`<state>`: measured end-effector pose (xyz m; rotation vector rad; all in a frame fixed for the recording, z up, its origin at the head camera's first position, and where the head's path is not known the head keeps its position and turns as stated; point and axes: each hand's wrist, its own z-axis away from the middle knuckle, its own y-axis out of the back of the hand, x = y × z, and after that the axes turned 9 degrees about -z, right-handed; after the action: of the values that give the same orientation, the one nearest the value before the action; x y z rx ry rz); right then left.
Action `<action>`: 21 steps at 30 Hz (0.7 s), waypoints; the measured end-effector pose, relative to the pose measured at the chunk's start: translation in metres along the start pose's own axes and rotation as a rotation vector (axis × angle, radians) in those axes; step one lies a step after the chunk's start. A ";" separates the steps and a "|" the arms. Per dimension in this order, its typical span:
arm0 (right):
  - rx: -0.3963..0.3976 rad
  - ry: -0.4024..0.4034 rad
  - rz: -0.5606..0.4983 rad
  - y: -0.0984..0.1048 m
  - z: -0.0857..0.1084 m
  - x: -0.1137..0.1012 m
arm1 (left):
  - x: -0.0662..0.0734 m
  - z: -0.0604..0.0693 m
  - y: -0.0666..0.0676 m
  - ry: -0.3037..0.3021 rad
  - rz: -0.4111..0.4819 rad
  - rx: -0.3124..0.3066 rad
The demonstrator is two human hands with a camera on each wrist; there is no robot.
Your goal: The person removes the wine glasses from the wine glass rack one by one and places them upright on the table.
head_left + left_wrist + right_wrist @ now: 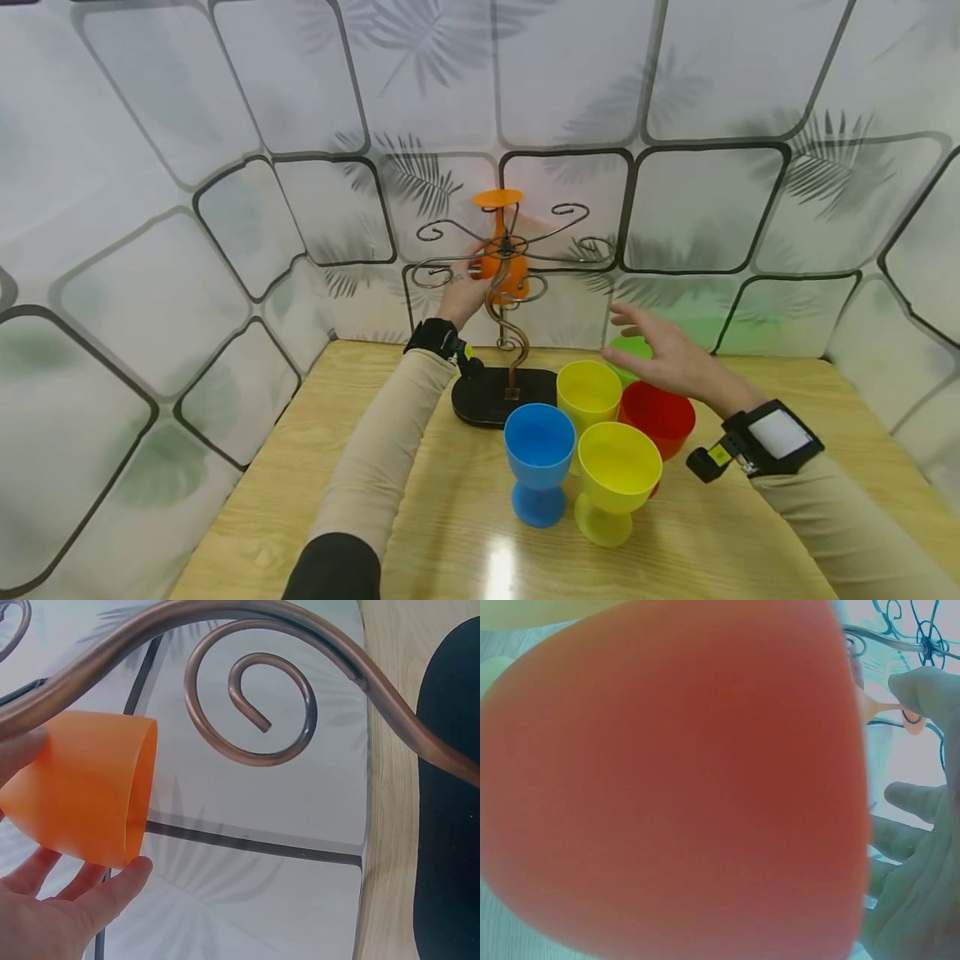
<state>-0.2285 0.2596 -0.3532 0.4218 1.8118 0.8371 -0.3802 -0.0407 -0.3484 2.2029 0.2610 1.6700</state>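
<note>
My left hand (463,292) holds an orange goblet (517,279) upside down by its bowl, behind the scrolled arms of a metal rack (517,346). The goblet's foot is up and its stem is by the rack's top. In the left wrist view, thumb and fingers lie around the orange bowl (82,787), near its rim. My right hand (667,354) hovers with spread fingers over a green goblet (628,343) and a red goblet (658,417), holding nothing. The red bowl (675,780) fills most of the right wrist view.
A blue goblet (540,450), a front yellow goblet (618,471) and a rear yellow goblet (588,392) stand upright on the wooden table (442,517). The rack's black base (476,396) sits beside them. A patterned cloth wall (705,208) rises behind the table.
</note>
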 end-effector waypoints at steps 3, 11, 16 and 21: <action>-0.001 0.006 -0.003 -0.001 0.001 -0.001 | 0.000 0.000 0.001 -0.013 0.009 -0.009; -0.005 -0.014 -0.022 -0.004 0.003 0.002 | -0.002 0.001 0.003 0.020 -0.034 -0.031; -0.004 -0.014 -0.034 -0.005 0.004 0.004 | -0.002 0.005 0.006 0.045 -0.060 -0.056; -0.008 -0.012 -0.042 -0.005 0.005 0.005 | -0.001 0.010 0.008 0.082 -0.092 -0.083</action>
<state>-0.2251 0.2612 -0.3609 0.3811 1.8001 0.8110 -0.3719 -0.0506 -0.3486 2.0348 0.3040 1.6926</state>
